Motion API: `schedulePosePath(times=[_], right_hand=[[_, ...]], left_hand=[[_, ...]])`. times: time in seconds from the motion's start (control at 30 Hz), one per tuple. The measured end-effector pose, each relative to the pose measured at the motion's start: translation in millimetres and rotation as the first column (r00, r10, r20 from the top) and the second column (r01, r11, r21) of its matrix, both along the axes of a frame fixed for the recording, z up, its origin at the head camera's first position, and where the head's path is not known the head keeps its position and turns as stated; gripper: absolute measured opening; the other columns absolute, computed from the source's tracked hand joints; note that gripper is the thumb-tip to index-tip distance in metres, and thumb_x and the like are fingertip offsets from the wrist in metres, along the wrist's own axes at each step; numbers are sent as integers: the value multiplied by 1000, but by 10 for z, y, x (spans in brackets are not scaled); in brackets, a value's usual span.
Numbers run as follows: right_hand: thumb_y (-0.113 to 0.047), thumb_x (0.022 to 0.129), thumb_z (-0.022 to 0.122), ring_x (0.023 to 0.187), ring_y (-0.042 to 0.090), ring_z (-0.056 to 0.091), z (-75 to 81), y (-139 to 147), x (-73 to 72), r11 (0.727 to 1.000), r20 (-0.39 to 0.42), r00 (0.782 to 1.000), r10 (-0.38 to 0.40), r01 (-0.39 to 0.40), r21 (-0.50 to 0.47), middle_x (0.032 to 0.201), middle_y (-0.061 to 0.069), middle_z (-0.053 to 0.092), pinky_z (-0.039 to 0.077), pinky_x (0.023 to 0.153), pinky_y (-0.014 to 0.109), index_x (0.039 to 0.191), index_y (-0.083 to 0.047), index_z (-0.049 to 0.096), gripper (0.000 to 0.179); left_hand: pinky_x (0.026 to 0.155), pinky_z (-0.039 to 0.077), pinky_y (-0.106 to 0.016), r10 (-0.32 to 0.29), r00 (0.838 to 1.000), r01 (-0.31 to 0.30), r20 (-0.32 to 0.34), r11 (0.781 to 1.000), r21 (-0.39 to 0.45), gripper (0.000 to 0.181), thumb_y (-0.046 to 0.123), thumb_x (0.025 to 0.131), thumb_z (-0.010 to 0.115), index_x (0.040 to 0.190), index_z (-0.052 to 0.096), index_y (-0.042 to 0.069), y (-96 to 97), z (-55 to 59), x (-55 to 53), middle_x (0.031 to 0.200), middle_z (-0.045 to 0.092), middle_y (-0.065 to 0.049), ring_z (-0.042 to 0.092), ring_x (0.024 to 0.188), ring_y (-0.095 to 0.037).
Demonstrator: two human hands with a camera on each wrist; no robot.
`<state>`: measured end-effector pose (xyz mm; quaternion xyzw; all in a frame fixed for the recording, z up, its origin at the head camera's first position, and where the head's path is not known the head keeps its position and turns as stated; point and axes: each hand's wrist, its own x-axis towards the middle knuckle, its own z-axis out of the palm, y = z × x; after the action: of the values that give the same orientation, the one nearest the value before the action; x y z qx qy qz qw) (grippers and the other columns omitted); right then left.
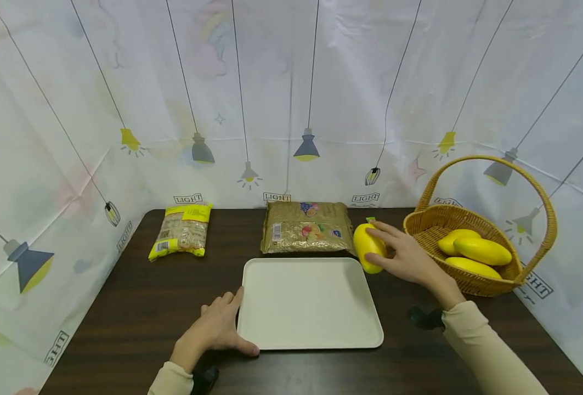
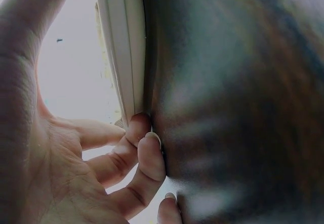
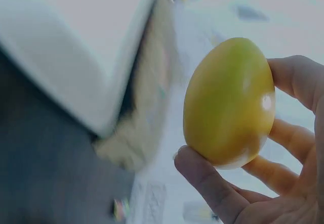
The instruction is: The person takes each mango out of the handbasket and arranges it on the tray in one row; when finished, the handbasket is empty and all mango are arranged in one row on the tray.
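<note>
In the head view my right hand holds a yellow mango up beside the far right corner of a white rectangular tray. The right wrist view shows thumb and fingers around the mango, which has a greenish tint at one end. My left hand grips the tray's near left corner, thumb at the front edge and fingers along the left side. Close up, the left wrist view has bent fingertips at the tray's rim. Several more mangoes lie in a wicker basket on the right.
Behind the tray lies a gold packet with fruit pictures. A yellow and clear packet sits at the back left. The basket's tall arched handle rises at the right of the dark wooden table. A printed curtain hangs behind.
</note>
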<state>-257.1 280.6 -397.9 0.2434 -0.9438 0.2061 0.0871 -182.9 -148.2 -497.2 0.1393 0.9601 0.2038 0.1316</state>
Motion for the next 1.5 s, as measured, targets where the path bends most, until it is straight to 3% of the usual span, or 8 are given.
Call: schedulePosePath(times=[0.3, 0.5, 0.67, 0.97, 1.13, 1.5], right_hand=[[-41, 93, 69, 133, 41, 53, -507, -655, 64, 994, 196, 975, 104, -109, 15, 159, 20, 38, 58, 86, 39, 146, -12, 54, 63], [-47, 93, 67, 137, 47, 46, -645, -900, 90, 991, 247, 963, 110, -124, 41, 160, 16, 38, 47, 102, 59, 146, -17, 54, 63], [-48, 93, 66, 140, 48, 41, -667, -1083, 55, 987, 297, 944, 141, -159, 35, 162, 17, 33, 38, 108, 67, 150, -19, 49, 66], [-44, 88, 71, 130, 36, 50, -627, -1545, -10, 966, 319, 921, 223, -253, 53, 163, 19, 26, 46, 105, 54, 154, -17, 41, 78], [-44, 88, 71, 117, 28, 54, -631, -1729, -64, 961, 304, 922, 240, -271, 61, 160, 18, 28, 49, 100, 48, 154, -17, 41, 77], [-50, 89, 70, 123, 30, 55, -708, -1945, -147, 957, 290, 923, 251, -281, 66, 162, 15, 26, 49, 103, 47, 156, -21, 38, 79]], left_hand=[[90, 38, -66, 1, 1000, -1, 10, 1000, -1, 141, 76, 53, 85, 160, 25, 7, 22, -7, 7, 136, 52, -17, 53, 118, -33], [89, 39, -66, -6, 1000, 6, 17, 1000, -2, 142, 78, 52, 84, 160, 25, 8, 45, -53, 18, 136, 52, -16, 53, 118, -33], [87, 39, -64, -5, 1000, 5, 13, 1000, -1, 142, 78, 51, 84, 160, 25, 7, 32, -59, 11, 137, 52, -17, 53, 119, -33], [87, 38, -64, 8, 1000, -8, 17, 1000, 5, 141, 76, 52, 85, 160, 25, 8, 3, -18, 12, 135, 53, -16, 53, 115, -32], [84, 38, -60, 5, 1000, -5, 5, 1000, 9, 142, 77, 51, 85, 160, 26, 8, 6, -13, 0, 132, 54, -15, 53, 111, -30], [89, 37, -66, -1, 1000, 1, 4, 1000, 20, 141, 75, 52, 86, 160, 25, 7, 2, -17, 3, 132, 53, -16, 53, 112, -31]])
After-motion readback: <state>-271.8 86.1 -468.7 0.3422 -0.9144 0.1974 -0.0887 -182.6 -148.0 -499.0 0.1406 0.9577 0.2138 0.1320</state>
